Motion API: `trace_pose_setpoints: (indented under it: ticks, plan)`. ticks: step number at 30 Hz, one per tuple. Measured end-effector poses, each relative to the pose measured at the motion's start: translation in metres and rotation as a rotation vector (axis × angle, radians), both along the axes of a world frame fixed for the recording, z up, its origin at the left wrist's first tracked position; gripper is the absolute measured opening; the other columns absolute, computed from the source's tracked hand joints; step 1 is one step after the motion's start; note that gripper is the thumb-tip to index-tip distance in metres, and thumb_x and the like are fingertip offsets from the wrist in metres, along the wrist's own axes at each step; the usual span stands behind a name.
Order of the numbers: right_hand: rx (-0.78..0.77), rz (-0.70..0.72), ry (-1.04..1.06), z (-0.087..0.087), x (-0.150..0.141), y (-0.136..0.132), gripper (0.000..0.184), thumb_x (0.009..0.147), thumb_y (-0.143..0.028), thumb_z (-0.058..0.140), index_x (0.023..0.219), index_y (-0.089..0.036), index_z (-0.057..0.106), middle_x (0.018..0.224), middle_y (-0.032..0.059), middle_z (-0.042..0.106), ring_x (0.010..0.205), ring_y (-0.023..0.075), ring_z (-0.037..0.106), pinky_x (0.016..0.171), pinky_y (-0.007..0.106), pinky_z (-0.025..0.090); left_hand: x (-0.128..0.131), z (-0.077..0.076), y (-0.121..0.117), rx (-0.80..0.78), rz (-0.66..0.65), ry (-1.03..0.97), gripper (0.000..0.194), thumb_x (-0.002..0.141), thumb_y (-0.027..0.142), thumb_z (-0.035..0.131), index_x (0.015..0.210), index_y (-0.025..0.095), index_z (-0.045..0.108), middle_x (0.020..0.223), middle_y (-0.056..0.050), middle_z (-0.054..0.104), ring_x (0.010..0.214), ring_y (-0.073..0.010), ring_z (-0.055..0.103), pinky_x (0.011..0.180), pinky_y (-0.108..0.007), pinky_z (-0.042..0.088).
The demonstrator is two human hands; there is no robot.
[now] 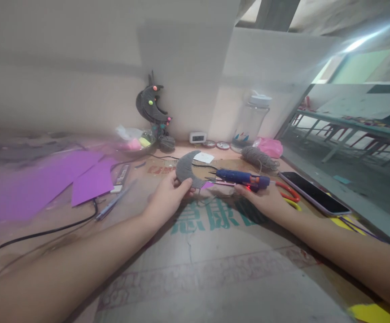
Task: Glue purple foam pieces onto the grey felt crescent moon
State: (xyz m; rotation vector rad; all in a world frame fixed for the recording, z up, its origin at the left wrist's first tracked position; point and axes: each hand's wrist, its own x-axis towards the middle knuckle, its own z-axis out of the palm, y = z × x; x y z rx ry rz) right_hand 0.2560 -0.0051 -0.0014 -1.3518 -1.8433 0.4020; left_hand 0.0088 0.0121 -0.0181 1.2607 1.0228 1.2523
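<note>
My left hand (173, 190) pinches the lower end of a crescent moon (185, 170) wrapped in grey yarn, holding it up over the table. My right hand (265, 199) is closed around the lower part of a blue glue gun (231, 175), whose nozzle points left at the crescent. A small red light glows on the gun near my fingers. Below the barrel, a thin pointed metal tool (220, 182) reaches towards the crescent; I cannot tell whether my right hand touches it. A scrap of purple paper (208, 185) lies under its tip.
Scissors (291, 194) and a phone (316, 192) lie at right. Behind are grey yarn (259, 158), a water bottle (250, 121) and a small clock (198, 137). Another pinned grey crescent (146, 104) stands by the wall. Purple sheets (92, 181), pens (114, 204) and a black cord (56, 231) occupy the left.
</note>
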Motion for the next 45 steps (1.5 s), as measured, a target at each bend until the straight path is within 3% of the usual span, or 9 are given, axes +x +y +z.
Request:
trace_pose_setpoints:
  ticks: [4, 10, 15, 18, 21, 26, 33, 40, 45]
  plan:
    - [0.019, -0.048, -0.012, 0.014, 0.003, 0.003, 0.036, 0.089, -0.048, 0.055, 0.071, -0.02, 0.067, 0.075, 0.0053, 0.069, 0.075, 0.0231, 0.065, 0.076, 0.036, 0.055, 0.0, 0.001, -0.001, -0.003, -0.01, 0.003, 0.018, 0.078, 0.025, 0.066, 0.092, 0.016, 0.06, 0.073, 0.0, 0.067, 0.063, -0.0125, 0.062, 0.06, -0.023, 0.051]
    - [-0.024, -0.06, 0.122, 0.036, 0.009, 0.014, 0.039, 0.089, -0.053, 0.056, 0.088, -0.017, 0.071, 0.082, 0.0069, 0.071, 0.079, 0.0212, 0.065, 0.07, 0.031, 0.052, 0.001, -0.001, -0.001, -0.021, -0.03, -0.031, 0.016, 0.081, 0.024, 0.065, 0.094, 0.016, 0.06, 0.078, -0.001, 0.068, 0.065, -0.0118, 0.064, 0.061, -0.021, 0.051]
    - [-0.02, -0.153, 0.031, 0.044, 0.006, 0.064, 0.037, 0.078, -0.046, 0.072, 0.098, -0.015, 0.072, 0.1, 0.0113, 0.075, 0.096, 0.0292, 0.068, 0.083, 0.039, 0.053, 0.001, -0.006, 0.003, -0.015, -0.026, -0.042, 0.019, 0.08, 0.023, 0.066, 0.096, 0.015, 0.061, 0.078, -0.002, 0.069, 0.066, -0.0129, 0.064, 0.06, -0.022, 0.052]
    - [-0.046, -0.127, -0.043, 0.04, 0.002, 0.107, 0.035, 0.082, -0.04, 0.069, 0.105, -0.014, 0.07, 0.109, 0.0133, 0.074, 0.104, 0.0297, 0.066, 0.093, 0.042, 0.05, 0.002, -0.005, 0.003, -0.015, -0.018, -0.038, 0.018, 0.082, 0.022, 0.064, 0.097, 0.014, 0.061, 0.077, -0.002, 0.069, 0.065, -0.0124, 0.064, 0.059, -0.021, 0.051]
    - [-0.095, -0.04, -0.059, 0.03, -0.005, 0.141, 0.03, 0.089, -0.039, 0.06, 0.103, -0.014, 0.069, 0.107, 0.0135, 0.075, 0.098, 0.0253, 0.068, 0.089, 0.038, 0.052, 0.002, -0.003, 0.002, -0.018, -0.016, -0.025, 0.015, 0.084, 0.02, 0.062, 0.097, 0.013, 0.061, 0.075, -0.001, 0.068, 0.063, -0.011, 0.063, 0.058, -0.02, 0.051]
    - [-0.16, 0.049, -0.127, 0.012, -0.021, 0.173, 0.03, 0.089, -0.043, 0.06, 0.09, -0.015, 0.071, 0.098, 0.012, 0.076, 0.096, 0.0265, 0.068, 0.09, 0.036, 0.051, 0.003, -0.002, 0.001, -0.045, -0.008, -0.042, 0.01, 0.083, 0.015, 0.061, 0.093, 0.013, 0.06, 0.073, -0.001, 0.067, 0.059, -0.0095, 0.061, 0.057, -0.02, 0.05]
    - [-0.151, 0.017, -0.153, 0.002, -0.038, 0.192, 0.034, 0.089, -0.045, 0.063, 0.101, -0.014, 0.069, 0.096, 0.0131, 0.075, 0.094, 0.0273, 0.068, 0.086, 0.033, 0.051, 0.003, -0.004, 0.003, -0.03, -0.026, -0.024, 0.012, 0.085, 0.017, 0.061, 0.096, 0.013, 0.06, 0.076, -0.002, 0.067, 0.063, -0.0101, 0.062, 0.057, -0.019, 0.05]
    - [-0.16, -0.058, -0.189, 0.003, -0.022, 0.199, 0.034, 0.097, -0.041, 0.052, 0.117, -0.015, 0.061, 0.093, 0.0108, 0.074, 0.071, 0.0196, 0.069, 0.066, 0.029, 0.054, 0.003, 0.001, 0.001, -0.051, -0.02, -0.024, 0.011, 0.084, 0.016, 0.061, 0.095, 0.013, 0.06, 0.072, 0.0, 0.066, 0.058, -0.0088, 0.06, 0.055, -0.018, 0.049]
    - [-0.146, -0.128, -0.254, -0.003, -0.009, 0.201, 0.03, 0.097, -0.035, 0.055, 0.118, -0.015, 0.062, 0.114, 0.0129, 0.068, 0.098, 0.023, 0.066, 0.084, 0.036, 0.055, 0.002, -0.001, 0.001, -0.046, -0.019, -0.022, 0.013, 0.084, 0.017, 0.061, 0.096, 0.013, 0.06, 0.073, -0.001, 0.067, 0.059, -0.0094, 0.061, 0.056, -0.018, 0.05]
